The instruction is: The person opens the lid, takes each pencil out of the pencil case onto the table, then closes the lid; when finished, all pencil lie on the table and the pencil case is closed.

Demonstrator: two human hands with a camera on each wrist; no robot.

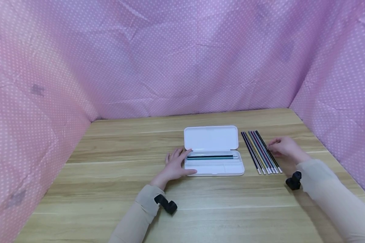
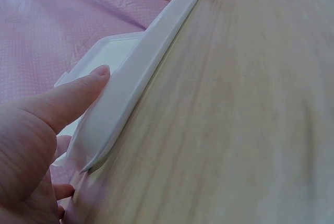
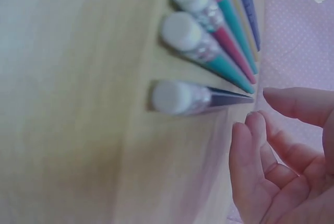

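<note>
A white pencil case (image 1: 217,169) lies with its lid (image 1: 211,138) folded back. A black pencil and a teal pencil (image 1: 211,158) lie in its rear part. My left hand (image 1: 174,166) holds the case's left end, thumb along the front wall and index finger at the hinge side. To the right, several pencils (image 1: 257,148) with white erasers lie in a slanting row, erasers towards me. My right hand (image 1: 283,147) is just right of the outermost black pencil (image 3: 224,97). Its thumb and fingertips are apart with nothing between them; whether it touches the pencil I cannot tell.
The wooden table (image 1: 109,189) carries the case and the pencils. Pink dotted cloth (image 1: 182,67) hangs behind the table and at both sides. Each sleeve bears a black wrist camera (image 1: 166,204).
</note>
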